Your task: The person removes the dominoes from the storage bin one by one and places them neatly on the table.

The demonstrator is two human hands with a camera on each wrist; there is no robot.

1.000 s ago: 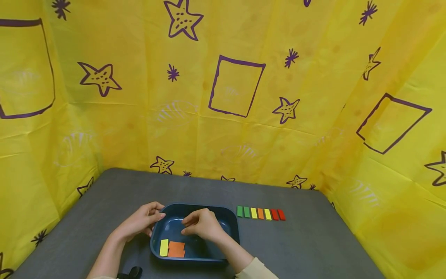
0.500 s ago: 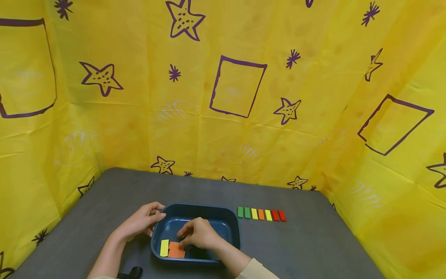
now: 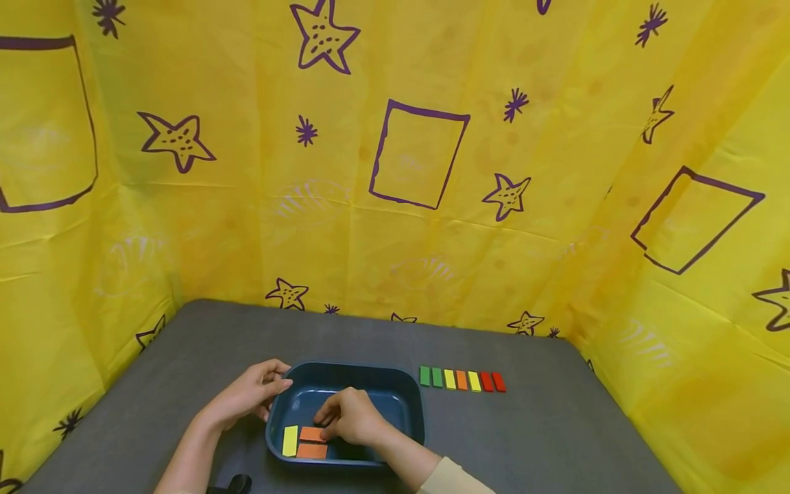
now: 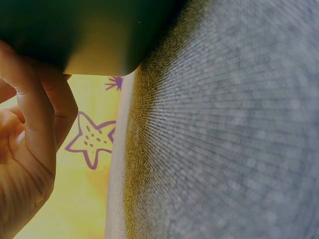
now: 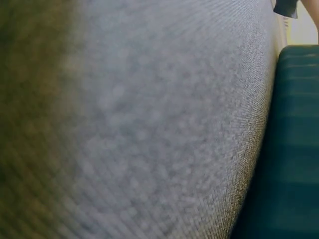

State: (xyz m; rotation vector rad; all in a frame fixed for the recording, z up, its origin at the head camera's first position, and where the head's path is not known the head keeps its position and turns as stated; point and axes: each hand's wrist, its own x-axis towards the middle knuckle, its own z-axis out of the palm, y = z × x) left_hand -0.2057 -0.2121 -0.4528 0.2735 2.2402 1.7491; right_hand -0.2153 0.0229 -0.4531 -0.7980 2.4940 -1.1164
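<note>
A dark blue rectangular tray point(image 3: 352, 366) stands on the grey table. My left hand point(image 3: 249, 391) holds its left rim at the back corner, thumb on top; the left wrist view has the fingers against the tray wall point(image 4: 99, 40). Inside, at the front left, lie an upright yellow block point(image 3: 290, 441) and two flat orange blocks, the front one point(image 3: 311, 451) apart from the rear one point(image 3: 311, 433). My right hand point(image 3: 354, 418) reaches over the front rim and pinches the rear orange block at its right end. The right wrist view has only the tray's outer wall point(image 5: 291, 139) and cloth.
Right of the tray, a row of green, yellow, orange and red blocks point(image 3: 461, 380) lies on the grey table point(image 3: 524, 439). A black object point(image 3: 239, 484) is at the front edge. Yellow patterned cloth point(image 3: 420, 233) surrounds the table's back and sides.
My right hand has come down and forward-left to the orange blocks. The rear orange block has shifted slightly away from the front one, opening a gap. My left hand stays on the rim.
</note>
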